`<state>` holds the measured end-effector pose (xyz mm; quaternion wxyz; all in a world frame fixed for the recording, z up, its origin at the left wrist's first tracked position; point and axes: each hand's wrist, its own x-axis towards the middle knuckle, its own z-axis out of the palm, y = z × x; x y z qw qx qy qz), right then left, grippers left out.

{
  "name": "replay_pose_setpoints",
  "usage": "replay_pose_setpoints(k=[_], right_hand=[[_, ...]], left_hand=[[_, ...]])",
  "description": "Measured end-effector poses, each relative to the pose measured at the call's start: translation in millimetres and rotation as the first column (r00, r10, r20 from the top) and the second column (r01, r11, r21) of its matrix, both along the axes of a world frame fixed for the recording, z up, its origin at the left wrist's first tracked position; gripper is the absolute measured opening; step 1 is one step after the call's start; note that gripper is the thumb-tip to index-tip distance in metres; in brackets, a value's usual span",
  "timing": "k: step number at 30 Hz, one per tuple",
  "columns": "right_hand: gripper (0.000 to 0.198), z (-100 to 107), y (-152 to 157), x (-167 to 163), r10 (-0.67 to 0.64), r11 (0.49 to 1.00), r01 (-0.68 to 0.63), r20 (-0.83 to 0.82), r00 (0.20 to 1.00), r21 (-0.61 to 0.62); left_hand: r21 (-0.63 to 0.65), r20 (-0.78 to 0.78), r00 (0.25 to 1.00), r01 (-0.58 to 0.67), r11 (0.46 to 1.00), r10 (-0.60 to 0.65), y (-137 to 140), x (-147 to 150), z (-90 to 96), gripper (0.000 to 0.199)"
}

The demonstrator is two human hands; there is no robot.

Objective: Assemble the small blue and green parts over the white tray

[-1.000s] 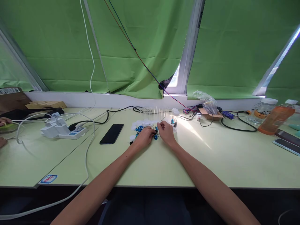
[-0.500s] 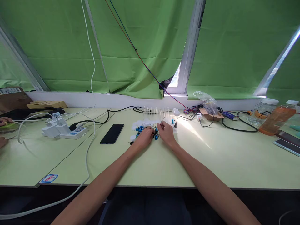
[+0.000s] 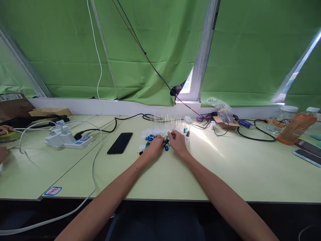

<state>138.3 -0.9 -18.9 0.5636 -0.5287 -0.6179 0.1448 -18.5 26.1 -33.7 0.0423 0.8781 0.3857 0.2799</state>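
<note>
My left hand (image 3: pixel 157 147) rests low over a pile of small blue and black pieces (image 3: pixel 150 138), its fingers curled down and closed. What they grip, if anything, is hidden. Just to its right, my right hand (image 3: pixel 178 140) is closed in a pinch, thumb and forefinger together near a thin wire-like strand too small to name. Between the hands lies a loose blue piece (image 3: pixel 167 148). Behind them stands a row of thin clear upright stems (image 3: pixel 167 118) with white round discs (image 3: pixel 142 147) around the pile. A few stemmed white discs (image 3: pixel 188 120) rise beside my right hand.
A black phone (image 3: pixel 120 143) lies to the left. Farther left are a white power strip (image 3: pixel 77 144) with plugs and another person's hands (image 3: pixel 5 130). To the right are a small cardboard box (image 3: pixel 225 124), cables, an orange bottle (image 3: pixel 296 129) and a clear jar (image 3: pixel 281 120).
My hands stay almost in place, with only slight finger movement. The blue piece between them has shifted slightly toward me. At far left, the other person's lower hand has moved and is blurred.
</note>
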Motion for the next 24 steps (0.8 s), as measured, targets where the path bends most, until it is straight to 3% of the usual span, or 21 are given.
replay_pose_setpoints(k=[24], right_hand=[[0.033,2.2,-0.4,0.3,0.011,1.000,-0.011,-0.023,1.000,-0.025]], left_hand=[[0.016,-0.089,0.995,-0.038,0.999,0.039,-0.9,2.0,0.7,0.020]])
